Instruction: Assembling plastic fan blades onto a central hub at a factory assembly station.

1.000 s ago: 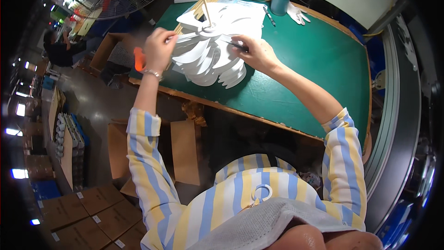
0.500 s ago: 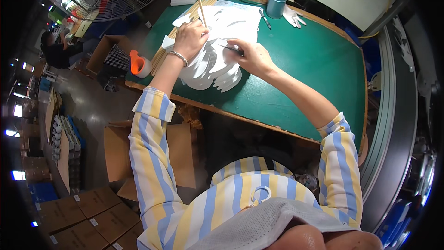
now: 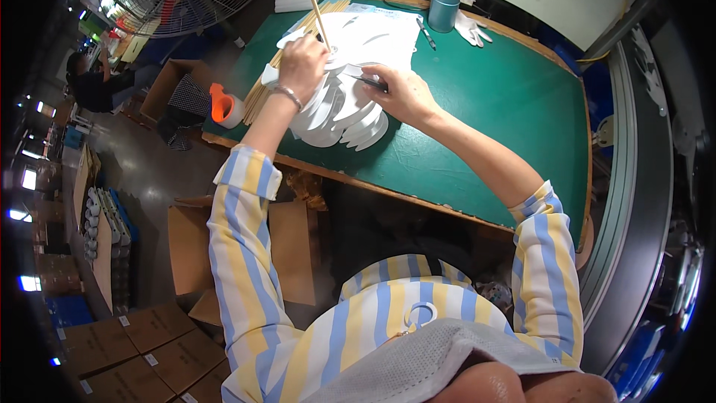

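My left hand, a bracelet at its wrist, is closed in a pinch at the lower end of a thin wooden stick, which stands tilted above the table. Under both hands is a cluster of white curved blades, overlapping in a fan. My right hand is closed on a slim dark tool; its tip points left into the blades, and its exact kind is hidden by the fingers. Flat white pieces lie just beyond the hands, very bright in the light.
The green table has a wooden edge. At its back stand a blue flask, white gloves and a pen. Wooden sticks and an orange tape dispenser lie left. A carton is below; a person sits far left.
Both hands have shifted slightly left, and the stick has moved left with my left hand. The dark tool's thin tip shows more now.
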The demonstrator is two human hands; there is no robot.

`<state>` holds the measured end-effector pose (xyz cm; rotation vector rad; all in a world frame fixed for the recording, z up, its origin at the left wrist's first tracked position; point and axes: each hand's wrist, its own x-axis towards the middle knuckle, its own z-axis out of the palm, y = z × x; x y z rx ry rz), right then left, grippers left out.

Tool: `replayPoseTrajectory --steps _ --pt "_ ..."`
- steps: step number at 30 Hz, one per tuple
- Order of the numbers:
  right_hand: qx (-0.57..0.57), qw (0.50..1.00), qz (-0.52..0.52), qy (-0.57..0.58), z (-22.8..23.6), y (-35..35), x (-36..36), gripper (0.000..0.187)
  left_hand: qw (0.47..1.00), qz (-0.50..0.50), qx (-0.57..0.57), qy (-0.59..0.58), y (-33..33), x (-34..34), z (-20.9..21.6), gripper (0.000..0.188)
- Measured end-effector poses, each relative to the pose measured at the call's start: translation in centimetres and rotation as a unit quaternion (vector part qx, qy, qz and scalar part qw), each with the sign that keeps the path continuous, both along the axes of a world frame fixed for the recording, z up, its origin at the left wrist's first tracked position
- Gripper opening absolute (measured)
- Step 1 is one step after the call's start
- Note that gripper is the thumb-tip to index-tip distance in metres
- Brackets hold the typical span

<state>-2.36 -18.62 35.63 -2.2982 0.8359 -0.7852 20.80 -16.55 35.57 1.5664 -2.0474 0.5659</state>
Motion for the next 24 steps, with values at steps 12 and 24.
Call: replayPoseTrajectory --steps 12,24 --pt "0.02 1.0 0.02 0.003 -0.5 0.0 -0.4 0.036 0.946 0.27 -0.086 0.157 13.0 15.4 -1.7 0.02" --pt "0.052 0.998 0.006 0.042 -0.3 0.1 -0.1 0.038 0.98 -0.004 0.084 0.179 3.1 1.9 1.8 0.011"
